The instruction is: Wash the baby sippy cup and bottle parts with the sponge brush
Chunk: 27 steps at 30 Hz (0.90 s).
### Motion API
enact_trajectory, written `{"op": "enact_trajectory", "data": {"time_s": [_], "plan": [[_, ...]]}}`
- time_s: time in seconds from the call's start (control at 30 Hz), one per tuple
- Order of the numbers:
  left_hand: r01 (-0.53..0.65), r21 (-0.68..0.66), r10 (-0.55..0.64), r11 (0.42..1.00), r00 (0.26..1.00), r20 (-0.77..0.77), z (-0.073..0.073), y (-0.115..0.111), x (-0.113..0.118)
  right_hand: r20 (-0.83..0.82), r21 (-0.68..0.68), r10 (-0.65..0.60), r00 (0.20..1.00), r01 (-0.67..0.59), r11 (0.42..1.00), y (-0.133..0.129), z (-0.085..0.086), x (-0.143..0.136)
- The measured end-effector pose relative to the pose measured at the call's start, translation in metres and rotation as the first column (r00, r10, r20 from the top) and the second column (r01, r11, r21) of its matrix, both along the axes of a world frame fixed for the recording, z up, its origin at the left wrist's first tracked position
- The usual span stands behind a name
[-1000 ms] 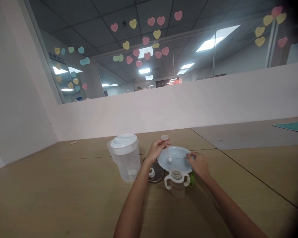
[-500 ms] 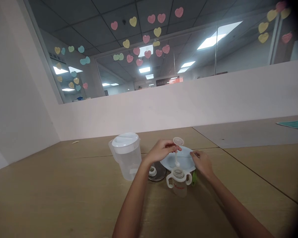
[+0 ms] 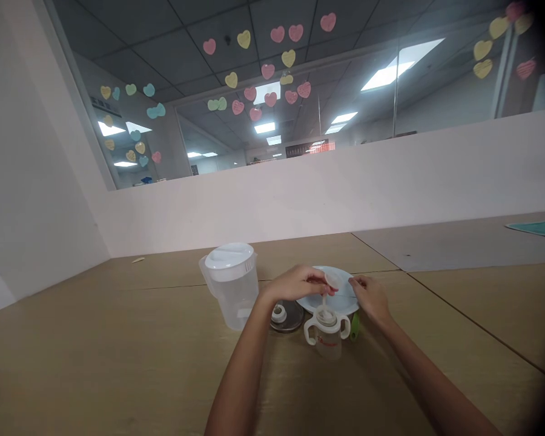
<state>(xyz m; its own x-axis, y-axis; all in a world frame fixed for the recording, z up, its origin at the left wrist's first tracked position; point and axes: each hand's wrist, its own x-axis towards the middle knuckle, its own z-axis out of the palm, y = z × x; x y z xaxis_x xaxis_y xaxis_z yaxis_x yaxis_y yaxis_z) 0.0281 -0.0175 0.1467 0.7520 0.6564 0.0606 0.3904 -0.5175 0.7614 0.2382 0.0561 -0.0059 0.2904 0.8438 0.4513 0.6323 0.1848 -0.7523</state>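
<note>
Above the clear, two-handled plastic bottle [image 3: 329, 343], the left hand [image 3: 303, 283] pinches a translucent, disc-topped plastic straw [image 3: 331, 280], its tip at the bottle's mouth. The right hand [image 3: 371, 299] curls at the rim of the pale-blue round plate [image 3: 345, 305]; whether it grips anything, I cannot tell.

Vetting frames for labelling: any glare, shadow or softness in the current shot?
All in the head view: ceiling lights glare white in the window; the right edge falls dark; soft shadow on the table around the two-handled cup, whose red print is too blurred to read.
</note>
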Motion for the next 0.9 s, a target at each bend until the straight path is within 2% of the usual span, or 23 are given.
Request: {"op": "enact_trajectory", "data": {"time_s": [0.1,0.2,0.43,0.5,0.57,0.67,0.73,0.8,0.9], "plan": [[0.076,0.055,-0.063,0.996,0.976,-0.207,-0.005,0.004,-0.001,0.002,-0.008,-0.009,1.0,0.009,1.0,-0.001,0.001,0.0],[0.101,0.1,-0.061,0.99,0.937,-0.344,-0.01,0.008,-0.002,0.007,-0.022,-0.019,1.0,0.019,1.0,-0.003,0.003,0.0],[0.083,0.272,0.03,0.959,0.921,-0.388,-0.011,0.01,-0.005,0.005,-0.043,-0.024,1.0,0.024,0.999,-0.006,0.006,0.0],[0.027,0.292,0.105,0.956,0.899,-0.425,-0.009,0.009,-0.008,0.014,-0.041,-0.029,0.999,0.029,0.999,-0.007,0.007,0.0],[-0.131,0.333,0.296,0.934,0.805,-0.515,-0.009,0.009,-0.013,0.024,-0.037,-0.033,0.999,0.034,0.999,-0.008,0.008,-0.001],[-0.353,0.429,0.555,0.832,0.552,-0.622,-0.016,0.015,-0.022,0.035,-0.001,-0.032,0.999,0.032,0.999,-0.009,0.009,-0.003],[-0.404,0.471,0.618,0.784,0.444,-0.649,-0.024,0.022,-0.025,0.039,0.038,-0.033,0.999,0.031,0.999,-0.01,0.01,-0.005],[-0.431,0.484,0.638,0.761,0.366,-0.677,-0.032,0.031,-0.026,0.043,0.07,-0.037,0.998,0.034,0.997,-0.011,0.011,-0.006],[-0.456,0.462,0.626,0.761,0.327,-0.708,-0.044,0.04,-0.026,0.049,0.101,-0.049,0.998,0.044,0.994,-0.013,0.012,-0.007]]}}
